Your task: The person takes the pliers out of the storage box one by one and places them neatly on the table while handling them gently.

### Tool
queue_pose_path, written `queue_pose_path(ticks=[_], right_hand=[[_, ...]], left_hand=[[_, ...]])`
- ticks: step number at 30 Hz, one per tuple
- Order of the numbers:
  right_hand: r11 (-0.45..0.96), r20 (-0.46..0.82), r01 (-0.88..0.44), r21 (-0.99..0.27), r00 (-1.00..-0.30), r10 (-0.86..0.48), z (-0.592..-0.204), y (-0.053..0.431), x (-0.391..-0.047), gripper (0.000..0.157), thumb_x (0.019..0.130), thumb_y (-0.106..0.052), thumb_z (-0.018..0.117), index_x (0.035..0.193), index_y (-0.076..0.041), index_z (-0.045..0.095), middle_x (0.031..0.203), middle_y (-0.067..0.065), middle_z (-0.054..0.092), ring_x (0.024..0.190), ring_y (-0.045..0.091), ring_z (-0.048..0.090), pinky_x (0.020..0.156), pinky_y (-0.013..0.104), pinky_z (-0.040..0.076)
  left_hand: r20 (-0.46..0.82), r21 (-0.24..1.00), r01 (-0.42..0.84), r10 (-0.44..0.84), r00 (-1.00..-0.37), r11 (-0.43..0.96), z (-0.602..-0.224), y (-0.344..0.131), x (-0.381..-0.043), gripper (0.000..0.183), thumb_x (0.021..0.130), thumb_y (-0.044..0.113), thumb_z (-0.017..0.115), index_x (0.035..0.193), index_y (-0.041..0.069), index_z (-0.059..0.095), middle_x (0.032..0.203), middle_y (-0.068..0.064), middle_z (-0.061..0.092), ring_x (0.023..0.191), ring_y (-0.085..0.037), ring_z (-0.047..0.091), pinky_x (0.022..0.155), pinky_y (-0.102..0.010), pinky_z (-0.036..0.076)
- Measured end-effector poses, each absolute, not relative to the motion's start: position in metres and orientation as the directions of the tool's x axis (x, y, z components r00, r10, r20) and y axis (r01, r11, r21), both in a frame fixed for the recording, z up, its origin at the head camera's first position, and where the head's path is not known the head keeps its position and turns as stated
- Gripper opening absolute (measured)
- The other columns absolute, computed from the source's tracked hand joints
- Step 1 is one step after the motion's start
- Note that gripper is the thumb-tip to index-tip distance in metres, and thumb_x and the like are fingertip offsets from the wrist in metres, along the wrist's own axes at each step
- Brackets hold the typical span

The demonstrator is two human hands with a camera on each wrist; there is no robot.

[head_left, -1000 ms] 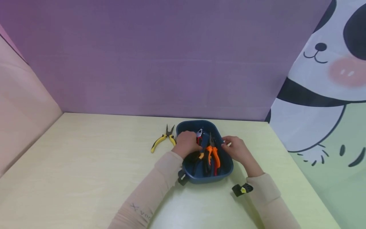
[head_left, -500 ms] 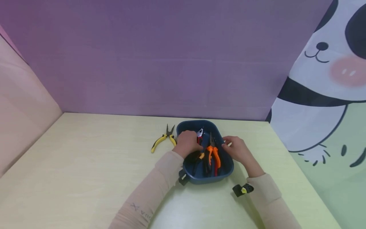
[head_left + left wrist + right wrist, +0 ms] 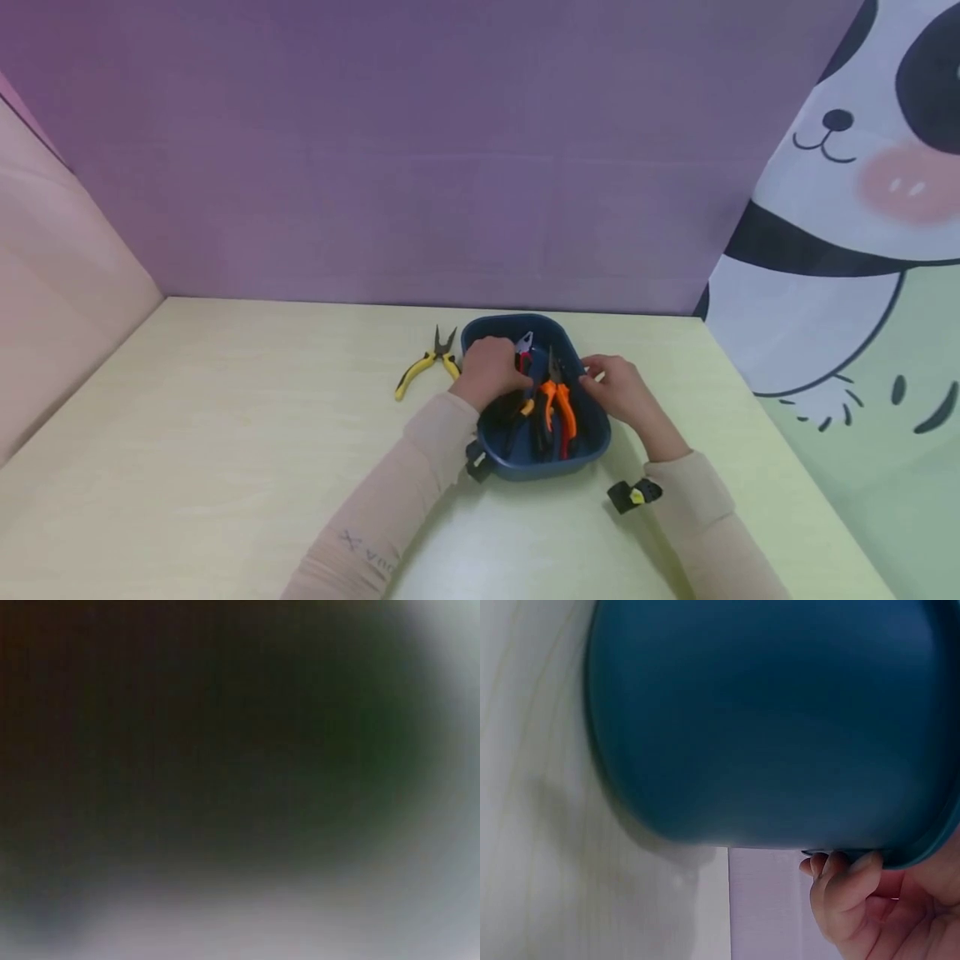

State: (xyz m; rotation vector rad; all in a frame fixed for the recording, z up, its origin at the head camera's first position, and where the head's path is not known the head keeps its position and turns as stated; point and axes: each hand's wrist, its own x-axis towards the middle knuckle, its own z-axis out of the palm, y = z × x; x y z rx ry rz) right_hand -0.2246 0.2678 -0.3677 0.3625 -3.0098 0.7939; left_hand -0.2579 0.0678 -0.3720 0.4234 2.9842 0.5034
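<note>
My left hand (image 3: 490, 367) reaches over the left side of a dark blue plastic bin (image 3: 543, 471), its fingertips hidden inside. Red-handled pliers (image 3: 524, 345) show beside its knuckles, and dark pliers with a yellow-orange part (image 3: 527, 408) lie just below its thumb; I cannot tell whether it grips either. In the bin, to the right, lie orange-and-black long-nose pliers (image 3: 557, 396). My right hand (image 3: 615, 389) pinches the bin's right rim; in the right wrist view its bent fingers and thumb (image 3: 866, 874) meet at the rim. The left wrist view is a dark blur.
Yellow-handled long-nose pliers (image 3: 426, 364) lie spread on the pale wooden table (image 3: 262, 417), left of the bin. Behind the table stands a purple backdrop (image 3: 450, 167). A panda print (image 3: 817, 325) covers the right side wall.
My left hand has moved slightly away from me inside the bin, and the head of the red-handled pliers has shifted a little the same way. My right hand has stayed at the rim.
</note>
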Motion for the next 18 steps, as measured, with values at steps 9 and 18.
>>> queue_pose_path(ticks=[9,18], right_hand=[[0.849,0.069,-0.212,-0.483,-0.976,-0.204,-0.367,0.264,-0.229,0.031,0.088,-0.006,0.057,0.113,0.013,0.057,0.089,0.020,0.064,0.066,0.020,0.059,0.059,0.034,0.049],[0.847,0.072,-0.208,-0.490,-0.977,-0.198,-0.367,0.261,-0.232,0.030,0.088,-0.006,0.057,0.112,0.013,0.058,0.089,0.020,0.064,0.068,0.021,0.060,0.060,0.034,0.050]], left_hand=[[-0.049,0.331,0.261,0.293,-0.955,0.907,-0.361,0.063,-0.261,0.040,0.075,0.048,0.075,0.065,0.013,0.059,0.065,0.001,0.055,0.064,-0.017,0.052,0.060,-0.028,0.043],[-0.054,0.372,0.271,0.312,-0.948,0.888,-0.357,0.057,-0.264,0.040,0.076,0.046,0.075,0.065,0.011,0.058,0.061,0.001,0.052,0.063,-0.017,0.051,0.059,-0.027,0.041]])
